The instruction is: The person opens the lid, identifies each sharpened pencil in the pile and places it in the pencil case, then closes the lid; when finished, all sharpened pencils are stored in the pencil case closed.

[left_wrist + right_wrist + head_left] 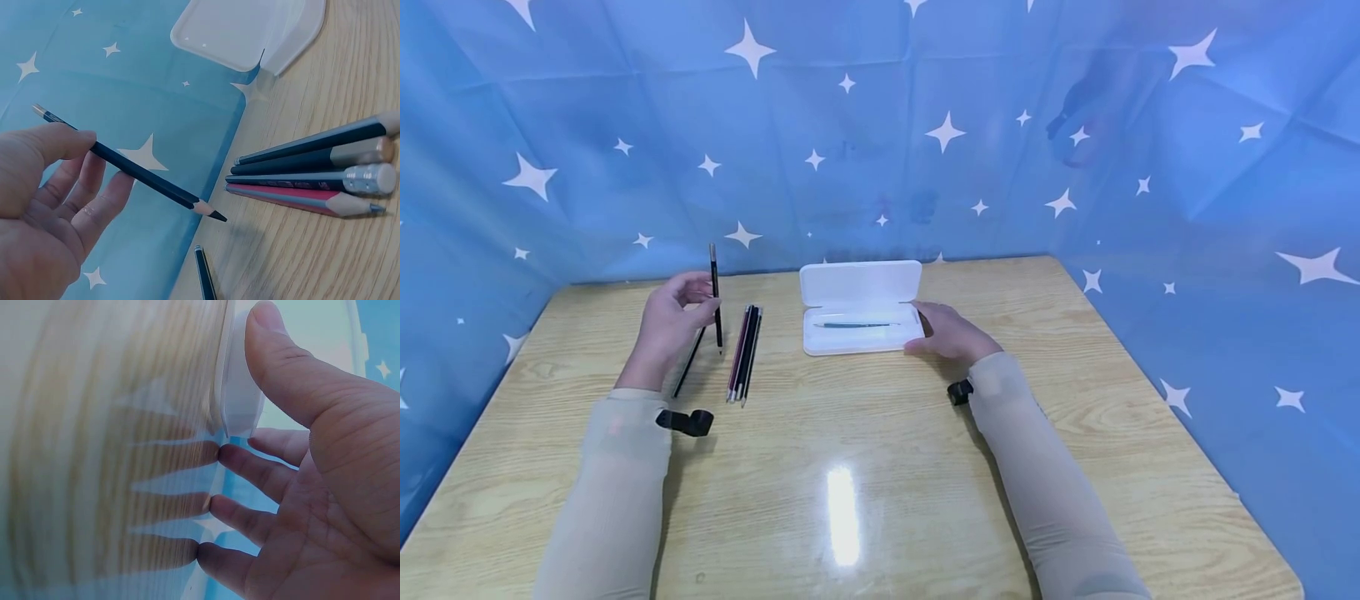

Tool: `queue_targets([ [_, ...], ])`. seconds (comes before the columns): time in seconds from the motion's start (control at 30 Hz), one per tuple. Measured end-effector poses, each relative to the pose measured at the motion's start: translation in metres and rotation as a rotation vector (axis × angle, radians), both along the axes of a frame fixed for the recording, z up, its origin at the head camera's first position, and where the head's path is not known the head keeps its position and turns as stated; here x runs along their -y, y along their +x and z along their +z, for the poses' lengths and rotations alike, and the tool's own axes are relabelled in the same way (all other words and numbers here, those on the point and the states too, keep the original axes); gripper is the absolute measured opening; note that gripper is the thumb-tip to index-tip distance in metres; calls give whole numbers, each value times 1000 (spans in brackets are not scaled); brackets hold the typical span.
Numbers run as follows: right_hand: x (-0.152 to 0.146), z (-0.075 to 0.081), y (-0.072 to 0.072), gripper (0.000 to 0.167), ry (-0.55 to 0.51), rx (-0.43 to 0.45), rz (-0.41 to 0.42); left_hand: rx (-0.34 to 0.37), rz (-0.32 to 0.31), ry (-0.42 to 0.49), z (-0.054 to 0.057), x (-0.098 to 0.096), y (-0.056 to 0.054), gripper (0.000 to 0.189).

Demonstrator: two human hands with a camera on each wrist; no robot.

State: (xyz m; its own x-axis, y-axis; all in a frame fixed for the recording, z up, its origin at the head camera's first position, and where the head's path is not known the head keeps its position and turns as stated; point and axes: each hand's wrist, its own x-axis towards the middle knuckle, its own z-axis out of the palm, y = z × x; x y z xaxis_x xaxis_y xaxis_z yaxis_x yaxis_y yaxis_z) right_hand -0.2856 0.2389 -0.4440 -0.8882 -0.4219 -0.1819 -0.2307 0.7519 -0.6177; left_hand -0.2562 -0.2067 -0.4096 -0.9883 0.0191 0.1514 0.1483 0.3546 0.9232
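Observation:
My left hand [673, 317] pinches a dark pencil [714, 271] between thumb and fingers, above the table's left part. In the left wrist view the pencil [153, 180] slants, its sharpened black tip pointing away from the palm. Below that hand lies another dark pencil [688, 362], partly hidden. Beside it is a bundle of pencils [745, 354], one of them pink-red. A white pencil case [850, 349] stands with its lid [861, 283] raised and one pencil [853, 325] inside. My right hand [951, 332] holds the case's right end, thumb at the front corner, fingers toward the back.
The wood-grain table [917, 450] reaches back to a blue star-printed cloth [880, 125] behind and along the sides. Black wrist mounts [688, 422] sit on both sleeves. A bright light reflection lies on the tabletop near the front.

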Motion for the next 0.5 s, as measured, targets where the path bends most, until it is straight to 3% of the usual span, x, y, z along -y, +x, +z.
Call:
queue_targets([
  [0.17,-1,-1,0,80,-5,9,-3,-30,15,-57,2,-4,1,49],
  [0.4,-1,-2,-2,80,3,-16,12,-88,12,4,5,-10,3,46],
  [0.5,0,1,-3,81,-2,-17,19,-101,12,-21,6,-12,3,46],
])
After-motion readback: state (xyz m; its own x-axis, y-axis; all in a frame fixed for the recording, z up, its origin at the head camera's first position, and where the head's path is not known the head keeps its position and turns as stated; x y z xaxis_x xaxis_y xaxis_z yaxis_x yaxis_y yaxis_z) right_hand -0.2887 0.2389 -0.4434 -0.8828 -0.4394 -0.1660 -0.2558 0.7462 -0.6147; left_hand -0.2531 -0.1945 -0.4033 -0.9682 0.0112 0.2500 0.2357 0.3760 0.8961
